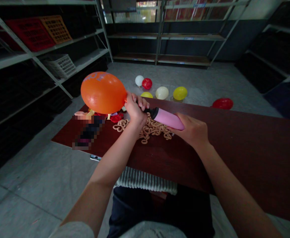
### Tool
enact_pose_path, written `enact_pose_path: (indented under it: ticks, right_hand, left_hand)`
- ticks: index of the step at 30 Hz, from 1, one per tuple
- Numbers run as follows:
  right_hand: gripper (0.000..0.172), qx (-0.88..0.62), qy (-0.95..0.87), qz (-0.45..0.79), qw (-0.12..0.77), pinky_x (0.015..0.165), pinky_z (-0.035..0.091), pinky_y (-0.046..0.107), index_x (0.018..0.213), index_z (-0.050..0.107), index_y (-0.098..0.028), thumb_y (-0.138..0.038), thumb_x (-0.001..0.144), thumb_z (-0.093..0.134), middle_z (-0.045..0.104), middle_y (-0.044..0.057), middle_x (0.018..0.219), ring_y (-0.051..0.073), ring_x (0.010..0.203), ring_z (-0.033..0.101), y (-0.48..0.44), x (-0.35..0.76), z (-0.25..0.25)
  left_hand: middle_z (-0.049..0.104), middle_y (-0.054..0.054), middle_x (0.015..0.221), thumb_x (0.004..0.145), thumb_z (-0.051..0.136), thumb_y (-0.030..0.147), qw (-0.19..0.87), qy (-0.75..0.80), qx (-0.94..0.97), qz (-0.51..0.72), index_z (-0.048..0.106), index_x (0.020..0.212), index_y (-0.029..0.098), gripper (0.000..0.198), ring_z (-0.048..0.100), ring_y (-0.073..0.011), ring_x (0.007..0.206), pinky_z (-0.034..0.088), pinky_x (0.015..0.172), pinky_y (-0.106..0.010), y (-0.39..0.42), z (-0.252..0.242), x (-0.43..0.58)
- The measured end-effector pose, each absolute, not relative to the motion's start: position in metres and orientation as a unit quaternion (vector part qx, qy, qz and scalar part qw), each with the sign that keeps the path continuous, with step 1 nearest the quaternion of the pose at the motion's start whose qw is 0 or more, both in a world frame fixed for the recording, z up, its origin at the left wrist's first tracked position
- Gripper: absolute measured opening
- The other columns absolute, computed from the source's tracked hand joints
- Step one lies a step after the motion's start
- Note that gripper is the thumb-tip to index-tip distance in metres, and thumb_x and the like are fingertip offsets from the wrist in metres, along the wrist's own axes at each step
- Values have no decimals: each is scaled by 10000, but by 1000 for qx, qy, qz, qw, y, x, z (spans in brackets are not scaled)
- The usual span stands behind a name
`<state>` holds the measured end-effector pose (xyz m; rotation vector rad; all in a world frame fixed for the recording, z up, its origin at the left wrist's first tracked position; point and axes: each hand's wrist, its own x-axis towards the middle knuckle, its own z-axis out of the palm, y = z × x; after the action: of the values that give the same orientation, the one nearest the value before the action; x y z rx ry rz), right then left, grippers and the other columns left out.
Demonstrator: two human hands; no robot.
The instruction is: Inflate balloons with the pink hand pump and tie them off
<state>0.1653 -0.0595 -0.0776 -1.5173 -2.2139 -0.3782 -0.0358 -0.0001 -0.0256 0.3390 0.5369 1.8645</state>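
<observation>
An orange balloon (pixel 103 93), blown up, with faint writing on top, points its neck at my left hand (pixel 135 107). The fingers of that hand are wrapped round the balloon's neck and the black nozzle end of a pump. My right hand (pixel 193 129) grips the far end of the pink pump (pixel 168 118), which is held slanting above the table. Beneath the pump lies a pile of tan curled pieces (pixel 155 128). Uninflated balloons (pixel 116 117) in red and other colours lie under the orange balloon.
The dark red-brown table (pixel 234 142) spans the front. A blurred dark object (pixel 89 132) lies at its left. Several inflated balloons, one of them yellow (pixel 180 93) and one red (pixel 223 103), rest on the floor beyond. Metal shelves (pixel 132 36) with crates (pixel 31 33) stand around.
</observation>
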Motion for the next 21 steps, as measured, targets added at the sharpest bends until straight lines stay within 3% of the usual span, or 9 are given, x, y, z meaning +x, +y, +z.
enact_pose_path:
  ticks: [10, 15, 21]
  right_hand:
    - [505, -552, -796, -168, 185, 722, 429, 348, 1213, 611, -230, -590, 879, 496, 718, 96, 1041, 255, 904, 643, -50, 196, -78]
    - [492, -569, -779, -178, 192, 718, 410, 347, 1194, 612, -208, -568, 873, 513, 707, 103, 1056, 266, 921, 618, -45, 218, -79]
    - [495, -584, -770, -167, 195, 699, 403, 337, 1165, 623, -225, -594, 854, 517, 705, 90, 1012, 258, 911, 617, -46, 218, -79]
  left_hand:
    - [228, 81, 393, 996, 425, 400, 514, 233, 131, 815, 253, 593, 206, 479, 206, -66, 304, 227, 375, -227, 8, -16, -70]
    - [212, 74, 389, 1024, 320, 281, 511, 217, 123, 822, 236, 592, 204, 446, 195, -63, 304, 212, 386, -221, 8, -10, -85]
    - [234, 63, 388, 1030, 323, 305, 495, 219, 159, 826, 255, 582, 202, 465, 194, -69, 309, 187, 393, -243, 8, -10, -96]
